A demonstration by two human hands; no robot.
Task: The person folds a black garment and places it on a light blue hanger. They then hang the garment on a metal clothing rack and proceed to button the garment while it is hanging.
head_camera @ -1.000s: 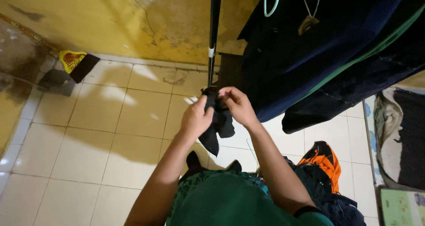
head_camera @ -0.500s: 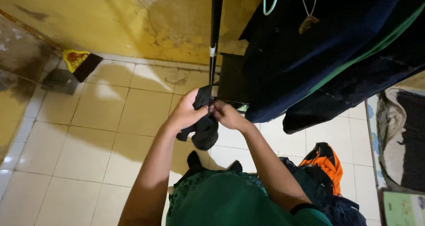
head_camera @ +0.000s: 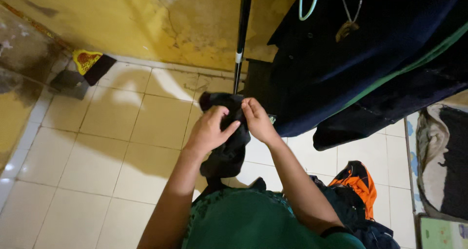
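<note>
Both of my hands hold a small black cloth garment [head_camera: 225,149] in front of my chest, above a tiled floor. My left hand [head_camera: 209,129] grips its left side with the fingers over the top edge. My right hand [head_camera: 257,121] pinches the upper right part between thumb and fingers. The cloth hangs down in a bunch below my hands. I wear a green top [head_camera: 253,220].
A black pole [head_camera: 241,39] stands against the stained yellow wall [head_camera: 146,20]. Dark garments [head_camera: 370,59] hang on hangers at the upper right. An orange and dark heap of clothes [head_camera: 358,188] lies on the floor at the lower right. A yellow and black object [head_camera: 90,64] sits by the wall.
My hands have shifted their hold on the black cloth, turning and spreading its top edge leftward; the bunch now hangs lower under my left hand. The view has shifted slightly.
</note>
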